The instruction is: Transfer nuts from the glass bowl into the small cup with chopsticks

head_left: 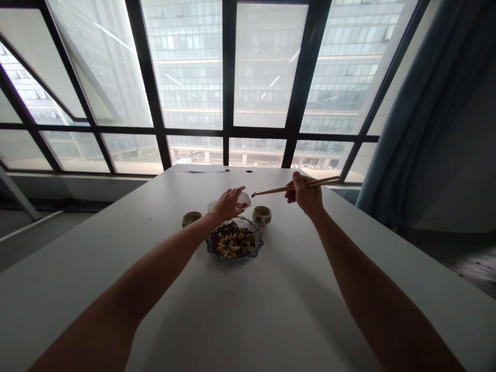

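My left hand (228, 205) is behind the glass bowl, its fingers around a small whitish translucent cup (245, 198). The cup looks tilted, with some brownish pieces inside. My right hand (308, 194) grips a pair of wooden chopsticks (277, 190), pointing left. A small dark piece shows at their tips, just right of the whitish cup. Below my left hand stands a scalloped glass bowl (253, 252), filled with peanuts (232, 245) and small dark pieces. To its right rear is a small ceramic cup (262, 216) with dark characters.
Another ceramic cup (191, 218) stands left of the glass bowl. A whitish translucent edge (211, 205) shows behind my left wrist. Paper sheets (199, 168) lie at the far end of the white table (240, 320). Beyond are windows; a blue curtain (418, 113) hangs at right.
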Demonstrator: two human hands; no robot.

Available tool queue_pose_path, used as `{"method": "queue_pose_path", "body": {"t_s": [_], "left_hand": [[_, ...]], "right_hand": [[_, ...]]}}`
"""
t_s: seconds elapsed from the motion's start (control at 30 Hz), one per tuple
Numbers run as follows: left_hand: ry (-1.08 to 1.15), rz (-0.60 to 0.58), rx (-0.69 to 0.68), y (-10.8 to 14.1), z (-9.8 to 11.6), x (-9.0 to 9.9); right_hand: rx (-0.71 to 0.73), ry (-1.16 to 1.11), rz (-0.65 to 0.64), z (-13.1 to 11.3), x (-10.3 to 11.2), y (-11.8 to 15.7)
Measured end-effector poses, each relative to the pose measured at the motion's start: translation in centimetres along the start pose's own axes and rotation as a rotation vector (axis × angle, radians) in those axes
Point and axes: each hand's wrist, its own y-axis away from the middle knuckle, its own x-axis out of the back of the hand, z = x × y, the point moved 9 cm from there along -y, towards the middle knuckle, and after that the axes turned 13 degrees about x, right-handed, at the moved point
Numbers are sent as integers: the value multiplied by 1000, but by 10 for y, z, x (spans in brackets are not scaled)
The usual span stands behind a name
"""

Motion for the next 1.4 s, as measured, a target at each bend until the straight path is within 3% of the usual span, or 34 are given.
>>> {"method": "queue_pose_path", "body": {"t_s": [0.13, 0.23, 0.37, 0.5, 0.63, 0.77, 0.97, 1.07, 1.23, 1.4], "left_hand": [[-102, -252, 322, -2, -18, -13], [-166, -332, 406, -3, -17, -19], [-172, -299, 231, -12, 18, -29], [-190, -411, 72, -17, 52, -57], [-261, -519, 17, -21, 66, -79], [-276, -445, -49, -25, 74, -81], [-148, -243, -152, -21, 83, -64], [-90, -228, -157, -21, 82, -60], [-41, -239, -115, -22, 77, -59], [-76, -280, -39, -22, 69, -62]], "right_hand": [[9, 69, -10, -2, 5, -1], [24, 111, -23, -4, 9, -3], [-1, 170, -8, -2, 21, -7], [-81, 238, -6, 4, 32, -9], [-170, 273, -65, 8, 33, -9], [-145, 263, -86, -1, 32, -9], [-67, 240, -176, -16, 19, -8], [-26, 218, -199, -15, 14, -8], [17, 210, -350, -2, -5, -4], [32, 255, -296, -5, -1, -5]]}}
